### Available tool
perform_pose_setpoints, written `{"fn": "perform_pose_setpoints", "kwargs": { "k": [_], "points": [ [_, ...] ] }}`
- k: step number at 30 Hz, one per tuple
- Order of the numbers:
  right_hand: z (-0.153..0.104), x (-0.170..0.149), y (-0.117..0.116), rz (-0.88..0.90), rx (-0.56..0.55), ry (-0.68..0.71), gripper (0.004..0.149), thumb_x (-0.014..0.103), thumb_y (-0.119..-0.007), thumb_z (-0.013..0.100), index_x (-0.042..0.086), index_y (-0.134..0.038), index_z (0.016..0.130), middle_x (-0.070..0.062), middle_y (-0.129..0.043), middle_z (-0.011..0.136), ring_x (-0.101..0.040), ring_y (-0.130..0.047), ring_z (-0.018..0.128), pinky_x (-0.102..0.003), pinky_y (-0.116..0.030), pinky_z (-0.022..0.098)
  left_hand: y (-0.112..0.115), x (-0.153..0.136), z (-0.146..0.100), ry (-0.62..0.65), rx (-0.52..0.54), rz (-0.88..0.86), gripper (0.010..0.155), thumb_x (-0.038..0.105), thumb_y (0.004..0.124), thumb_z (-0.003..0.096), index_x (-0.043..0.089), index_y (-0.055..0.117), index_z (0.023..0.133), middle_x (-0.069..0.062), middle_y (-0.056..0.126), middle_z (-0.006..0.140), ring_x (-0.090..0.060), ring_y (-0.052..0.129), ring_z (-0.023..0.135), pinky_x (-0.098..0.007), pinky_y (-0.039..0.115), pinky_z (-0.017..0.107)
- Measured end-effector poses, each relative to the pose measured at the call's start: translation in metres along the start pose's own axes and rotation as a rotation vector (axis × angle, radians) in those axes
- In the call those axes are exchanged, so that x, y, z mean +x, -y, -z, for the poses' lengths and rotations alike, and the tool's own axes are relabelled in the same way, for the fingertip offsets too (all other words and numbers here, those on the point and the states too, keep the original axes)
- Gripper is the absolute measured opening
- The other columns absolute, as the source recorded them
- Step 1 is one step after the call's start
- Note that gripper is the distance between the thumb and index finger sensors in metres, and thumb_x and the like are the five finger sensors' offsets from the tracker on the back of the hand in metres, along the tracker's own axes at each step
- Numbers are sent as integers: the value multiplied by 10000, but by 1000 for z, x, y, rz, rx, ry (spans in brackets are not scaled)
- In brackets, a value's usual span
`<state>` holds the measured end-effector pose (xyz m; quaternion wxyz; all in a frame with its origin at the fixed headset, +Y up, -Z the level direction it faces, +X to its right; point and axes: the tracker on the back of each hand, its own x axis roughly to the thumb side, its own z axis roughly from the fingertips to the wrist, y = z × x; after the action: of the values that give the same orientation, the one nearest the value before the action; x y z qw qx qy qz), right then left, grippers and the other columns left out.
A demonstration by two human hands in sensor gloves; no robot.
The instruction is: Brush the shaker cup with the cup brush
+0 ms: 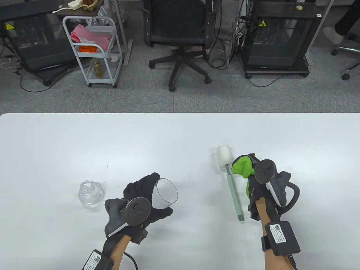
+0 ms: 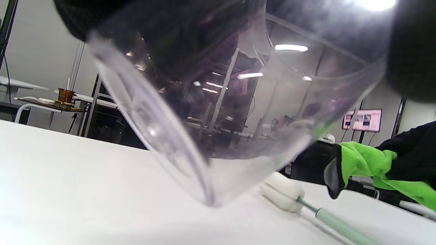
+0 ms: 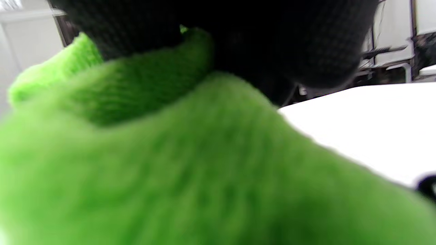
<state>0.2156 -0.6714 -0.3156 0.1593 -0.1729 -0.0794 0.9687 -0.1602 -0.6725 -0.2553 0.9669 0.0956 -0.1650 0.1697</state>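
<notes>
My left hand [image 1: 157,197] grips the clear shaker cup [image 1: 166,194] and holds it tilted on the white table, its open mouth facing right; in the left wrist view the cup [image 2: 221,119] fills the frame, its lower edge touching the table. The cup brush [image 1: 233,191], with a white sponge head [image 1: 224,156] and a pale green handle, lies flat on the table, held by neither hand; it also shows in the left wrist view [image 2: 289,197]. My right hand [image 1: 249,171] is just right of the brush handle and holds a bunched green cloth [image 1: 242,167], which fills the right wrist view [image 3: 170,163].
A clear domed lid [image 1: 90,192] stands on the table [image 1: 84,140] left of my left hand. Beyond the table's far edge are an office chair [image 1: 180,33], a white cart [image 1: 94,47] and black cabinets.
</notes>
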Motion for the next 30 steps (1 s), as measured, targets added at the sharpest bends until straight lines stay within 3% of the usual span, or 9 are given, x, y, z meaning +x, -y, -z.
{"fn": "perform_pose_setpoints", "kwargs": {
  "k": [4,8,12,14,17,20,22,24,30],
  "points": [
    [-33,41,11,279,83,107,529,342,-879,372,205,-774,872,-142,-895,819,-350,-964,543,-390,-903,363,-2,-4,1,-25,-4,-185,1171,747,890,302,98,343,1107,-99,666,1103,-352,906,899,-680,687,636],
    [-64,73,12,461,154,276,545,381,-856,394,124,-735,860,-213,-691,983,-435,-834,791,-468,-838,546,-4,-13,0,-59,-3,-387,1209,730,874,333,35,238,1092,-107,638,1109,-380,898,913,-673,700,626],
    [-88,93,-5,795,244,447,556,313,-898,372,75,-718,841,-298,-721,939,-437,-925,754,-423,-923,513,0,-20,-2,-78,14,-624,1219,713,864,354,10,161,1059,-114,608,1112,-405,887,921,-651,723,611],
    [-97,104,-15,944,373,565,592,251,-898,377,65,-646,879,-344,-661,936,-445,-946,733,-438,-943,485,5,-19,-2,-87,7,-762,1213,700,863,364,9,125,1035,-121,588,1111,-415,872,932,-625,737,607],
    [-107,112,-17,994,361,611,740,238,-875,396,114,-463,998,-341,-616,957,-454,-931,741,-449,-936,487,11,-16,-1,-88,3,-903,1169,669,853,385,29,94,1003,-147,528,1123,-432,816,975,-612,721,611],
    [-109,112,-17,924,341,662,715,324,-827,417,219,-460,1021,-324,-595,984,-467,-893,769,-456,-910,515,20,-16,-1,-138,-1,-985,1139,648,856,395,42,108,1004,-218,448,1138,-468,723,1014,-609,704,616],
    [-113,112,-21,988,365,656,696,382,-792,423,269,-455,1021,-326,-548,1001,-512,-843,780,-491,-881,520,23,-14,-1,-180,1,-1044,1105,618,869,395,89,148,1045,-376,257,1106,-584,544,992,-639,644,627],
    [-119,114,-24,1051,389,635,660,387,-770,431,314,-473,1015,-333,-511,1009,-561,-799,776,-529,-858,516,21,-12,-1,-230,8,-976,1089,654,864,379,150,198,1077,-367,191,1076,-531,518,941,-639,630,640],
    [-123,117,-16,864,212,651,644,386,-759,433,348,-470,1007,-275,-516,1030,-504,-781,823,-528,-803,552,20,-12,-1,-225,50,-990,1056,650,905,347,88,399,1085,-246,545,1067,-450,785,879,-608,781,581]
  ]
}}
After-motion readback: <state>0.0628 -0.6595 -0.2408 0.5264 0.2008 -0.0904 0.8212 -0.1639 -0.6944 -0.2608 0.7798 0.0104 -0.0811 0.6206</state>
